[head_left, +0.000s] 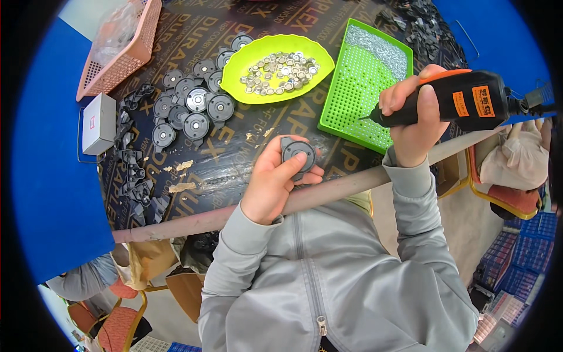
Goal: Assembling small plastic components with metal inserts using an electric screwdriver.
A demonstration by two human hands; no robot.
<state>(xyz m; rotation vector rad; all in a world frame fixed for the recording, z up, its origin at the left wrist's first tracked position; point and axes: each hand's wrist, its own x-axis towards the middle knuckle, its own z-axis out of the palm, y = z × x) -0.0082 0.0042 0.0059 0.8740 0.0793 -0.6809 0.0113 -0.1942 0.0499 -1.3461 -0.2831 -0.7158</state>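
Observation:
My left hand (pixel 271 176) grips a round dark grey plastic part (pixel 299 154) near the table's front edge, the thumb pressed on its centre. In my right hand (pixel 413 111) is a black and orange electric screwdriver (pixel 469 101), held level with its tip pointing left. That tip hovers over the bright green perforated tray (pixel 352 120), which has many small silver screws (pixel 378 50) heaped at its far end. Beyond my left hand stands a yellow-green bowl (pixel 234 88) holding many small round metal pieces (pixel 281 73). Several similar round grey parts (pixel 195 100) lie in a group left of the bowl.
Small black plastic pieces (pixel 136 176) are strewn along the left side, and more (pixel 425 35) lie at the far right. A white box (pixel 98 124) and a pink basket (pixel 111 73) with plastic bags stand at left. Chairs (pixel 120 328) are behind the table's front edge.

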